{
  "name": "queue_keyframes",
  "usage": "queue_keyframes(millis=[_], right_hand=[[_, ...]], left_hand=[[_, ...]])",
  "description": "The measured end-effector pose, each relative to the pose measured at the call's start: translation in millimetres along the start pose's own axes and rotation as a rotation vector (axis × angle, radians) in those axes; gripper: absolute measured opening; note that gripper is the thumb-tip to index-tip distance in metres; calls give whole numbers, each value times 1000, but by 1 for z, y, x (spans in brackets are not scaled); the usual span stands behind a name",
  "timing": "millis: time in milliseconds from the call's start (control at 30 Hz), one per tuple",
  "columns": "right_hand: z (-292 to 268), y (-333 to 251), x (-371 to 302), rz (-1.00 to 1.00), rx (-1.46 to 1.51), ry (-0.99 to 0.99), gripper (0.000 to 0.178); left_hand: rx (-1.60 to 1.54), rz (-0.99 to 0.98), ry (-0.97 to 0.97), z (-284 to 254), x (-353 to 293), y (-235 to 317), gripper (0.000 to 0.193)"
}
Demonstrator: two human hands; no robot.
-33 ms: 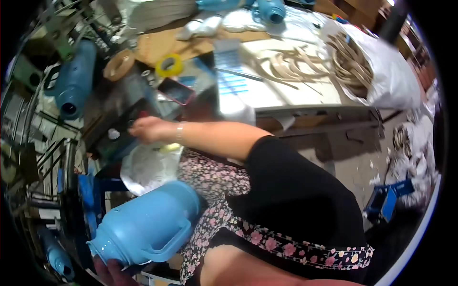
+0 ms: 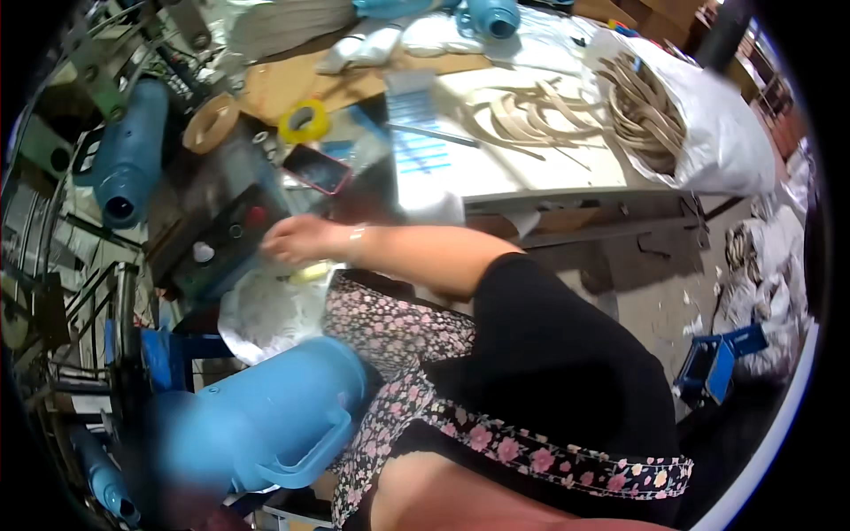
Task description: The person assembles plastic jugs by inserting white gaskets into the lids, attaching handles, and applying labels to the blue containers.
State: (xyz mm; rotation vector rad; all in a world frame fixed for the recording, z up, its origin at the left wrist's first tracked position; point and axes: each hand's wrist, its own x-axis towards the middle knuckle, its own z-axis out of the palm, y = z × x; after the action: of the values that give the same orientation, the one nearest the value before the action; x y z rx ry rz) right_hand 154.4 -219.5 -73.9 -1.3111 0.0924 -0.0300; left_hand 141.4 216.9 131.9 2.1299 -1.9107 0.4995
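Observation:
A light-blue thermos flask body (image 2: 292,407) with a side handle lies tilted across my lap, its neck toward the lower left. My left hand (image 2: 204,511), dark and blurred at the lower edge, grips it at the neck. My right hand (image 2: 299,241) reaches across, fingers curled in above a translucent white plastic bag (image 2: 257,310). Whatever those fingers hold, if anything, does not show. Close to the right hand are a red button (image 2: 256,215) and a small white cap (image 2: 204,252) on a dark machine bed (image 2: 199,226). Something pale yellow (image 2: 310,272) lies on the bag's edge.
Another blue flask body (image 2: 133,159) stands at the left among metal frames. A phone (image 2: 316,169), yellow tape roll (image 2: 304,121) and tan tape roll (image 2: 211,124) lie on the bench. Beige strips (image 2: 531,115) spread near a white sack (image 2: 717,133). A blue stool (image 2: 164,358) is low left.
My right hand has drawn back to the right, away from the red button, which now shows more fully. The flask's neck end has become blurred; its body has barely shifted.

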Motion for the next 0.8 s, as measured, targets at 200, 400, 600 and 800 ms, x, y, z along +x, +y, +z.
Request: queue_keyframes(millis=[200,400,600,800], right_hand=[[-192,-52,-183,-132,-943,881,24],[-317,-64,-242,220,-1374,950,23],[-319,-47,-219,211,-1610,851,19],[-131,-141,-150,-455,-841,522,26]], left_hand=[[-12,-122,-483,36,152,77,32],[-82,-344,-70,99,92,85,18],[124,-322,-353,62,139,125,21],[-412,-384,-120,43,122,95,43]])
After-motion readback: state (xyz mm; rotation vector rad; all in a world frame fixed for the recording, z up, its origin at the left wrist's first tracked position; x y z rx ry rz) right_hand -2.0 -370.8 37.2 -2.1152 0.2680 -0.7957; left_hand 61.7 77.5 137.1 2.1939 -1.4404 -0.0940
